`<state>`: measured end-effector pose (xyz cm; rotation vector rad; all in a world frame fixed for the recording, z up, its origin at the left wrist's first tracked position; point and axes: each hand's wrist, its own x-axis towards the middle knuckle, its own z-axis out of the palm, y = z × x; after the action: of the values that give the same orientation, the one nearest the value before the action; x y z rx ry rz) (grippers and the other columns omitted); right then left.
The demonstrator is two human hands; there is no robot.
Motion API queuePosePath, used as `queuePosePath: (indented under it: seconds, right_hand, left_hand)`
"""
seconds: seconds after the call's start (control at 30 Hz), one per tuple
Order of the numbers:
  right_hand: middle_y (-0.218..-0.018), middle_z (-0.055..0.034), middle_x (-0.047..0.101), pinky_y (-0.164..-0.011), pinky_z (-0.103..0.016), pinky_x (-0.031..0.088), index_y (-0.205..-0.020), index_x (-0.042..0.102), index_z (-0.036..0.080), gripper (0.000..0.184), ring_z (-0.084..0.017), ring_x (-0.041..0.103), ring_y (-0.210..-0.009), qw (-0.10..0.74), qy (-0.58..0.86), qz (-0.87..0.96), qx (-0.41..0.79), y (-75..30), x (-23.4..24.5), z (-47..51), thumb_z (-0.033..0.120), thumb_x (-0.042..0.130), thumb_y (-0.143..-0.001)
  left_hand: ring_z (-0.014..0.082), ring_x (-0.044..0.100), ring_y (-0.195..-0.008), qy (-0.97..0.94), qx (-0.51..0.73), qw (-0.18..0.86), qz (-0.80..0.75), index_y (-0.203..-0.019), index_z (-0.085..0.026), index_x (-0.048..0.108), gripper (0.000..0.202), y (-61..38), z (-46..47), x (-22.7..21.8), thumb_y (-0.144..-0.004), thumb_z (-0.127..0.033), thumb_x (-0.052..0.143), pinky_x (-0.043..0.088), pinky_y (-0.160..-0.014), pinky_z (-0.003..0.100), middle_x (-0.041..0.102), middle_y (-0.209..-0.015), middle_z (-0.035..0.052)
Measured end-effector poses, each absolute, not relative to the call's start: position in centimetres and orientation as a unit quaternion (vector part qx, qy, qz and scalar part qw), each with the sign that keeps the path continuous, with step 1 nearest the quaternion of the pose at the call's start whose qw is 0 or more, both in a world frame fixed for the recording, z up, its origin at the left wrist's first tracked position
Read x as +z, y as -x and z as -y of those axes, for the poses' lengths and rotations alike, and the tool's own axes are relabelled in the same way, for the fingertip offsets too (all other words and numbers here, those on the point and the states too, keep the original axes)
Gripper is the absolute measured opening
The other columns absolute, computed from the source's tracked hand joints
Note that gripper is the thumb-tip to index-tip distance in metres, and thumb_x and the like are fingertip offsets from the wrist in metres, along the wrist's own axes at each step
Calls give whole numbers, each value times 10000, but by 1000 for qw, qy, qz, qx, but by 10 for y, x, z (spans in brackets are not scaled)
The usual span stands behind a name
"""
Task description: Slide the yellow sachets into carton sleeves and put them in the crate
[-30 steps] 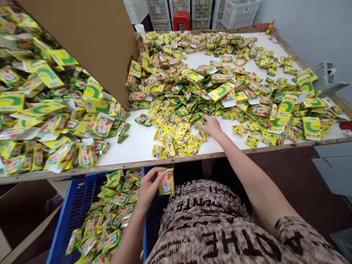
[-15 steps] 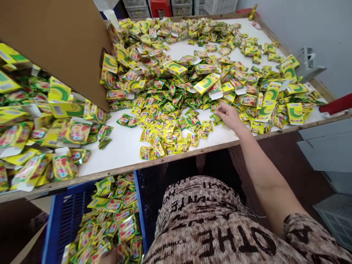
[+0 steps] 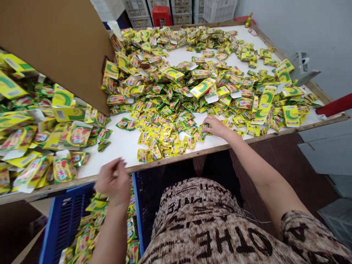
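My right hand (image 3: pixel 217 127) is low over the white tabletop, its fingers pinched on a small green sachet (image 3: pixel 205 127) beside the loose pile. Yellow sachets (image 3: pixel 165 134) and green sachets (image 3: pixel 172 97) lie heaped just left of it. Above the table's front edge is my left hand (image 3: pixel 114 181), slightly blurred, its fingers loosely curled and apart with nothing seen in them. Under that hand stands a blue crate (image 3: pixel 59 223) holding flat yellow-green packs (image 3: pixel 92 231). Small yellow cartons (image 3: pixel 203 88), some with white flaps open, lie behind the sachets.
A large brown cardboard panel (image 3: pixel 63 47) stands on the left of the table, with more cartons (image 3: pixel 78 134) around it. A wooden strip (image 3: pixel 189 156) edges the table. At the right are a tape dispenser (image 3: pixel 304 68) and a red rod (image 3: pixel 334 106). Crates (image 3: pixel 220 11) and a red stool (image 3: pixel 161 15) stand behind.
My left hand has risen from the crate to the table's front edge. My right hand has moved left along the table, toward the yellow sachets.
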<state>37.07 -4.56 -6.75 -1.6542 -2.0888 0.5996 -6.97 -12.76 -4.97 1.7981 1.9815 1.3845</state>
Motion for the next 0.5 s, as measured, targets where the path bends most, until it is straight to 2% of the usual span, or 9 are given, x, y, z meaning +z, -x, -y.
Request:
queuePosePath:
  seconds: [0.03,0.1,0.17,0.23,0.3,0.4,0.47,0.5]
  right_hand:
    - [-885,-63,640,-798,-336,449,-959,675,164,283,-223,574,-862,201,611,735,214,-367,-64,54,338,779,-762]
    - [-833,-37,641,-714,-315,439,-1053,620,184,293,-208,573,-768,213,642,705,212,-357,-58,75,353,711,-832]
    - [-885,-52,650,-728,-324,450,-1100,584,193,261,-222,596,-826,253,648,696,180,-350,-53,102,317,652,-880]
    - [-943,-82,647,-785,-349,468,-1059,597,194,176,-240,600,-901,278,625,716,142,-345,-52,130,259,621,-898]
    - [-930,-102,640,-801,-378,482,-987,614,187,97,-263,592,-910,260,613,737,114,-342,-53,154,238,604,-905]
    - [-941,-126,644,-823,-422,496,-977,613,175,90,-291,588,-928,249,626,732,101,-340,-56,174,224,595,-905]
    - [-957,-126,655,-833,-427,500,-1004,604,174,105,-289,598,-935,265,634,717,119,-339,-59,177,193,581,-903]
    - [-960,-123,660,-832,-421,502,-1015,601,174,116,-282,605,-932,276,636,708,132,-338,-61,178,175,568,-904]
  left_hand:
    - [206,666,-814,-634,466,65,-614,-1003,-197,684,218,38,115,-44,-836,-322,622,546,-792,376,721,-900,25]
    - [172,670,-818,-720,463,119,-503,-947,-189,695,137,-25,90,-36,-872,-266,611,544,-786,322,725,-899,38]
    - [156,668,-831,-779,448,174,-404,-971,-200,688,133,-80,63,-31,-905,-234,578,540,-783,297,725,-914,42]
    - [162,662,-860,-803,435,201,-355,-1011,-200,674,153,-125,34,-28,-923,-222,550,538,-790,299,713,-941,56]
    - [206,642,-985,-815,413,187,-361,-1104,-190,647,214,-161,2,-25,-904,-211,573,527,-866,347,689,-1047,96]
    - [334,484,-1277,-828,352,105,-424,-1326,-181,530,548,-204,-44,-20,-802,-171,687,404,-1047,497,552,-1351,179]
    - [379,408,-1340,-844,298,70,-441,-1396,-193,467,684,-225,-69,-17,-760,-140,713,308,-1089,569,474,-1444,193]
    - [377,419,-1329,-854,275,65,-437,-1387,-199,477,661,-233,-78,-15,-767,-133,699,277,-1096,582,488,-1435,186]
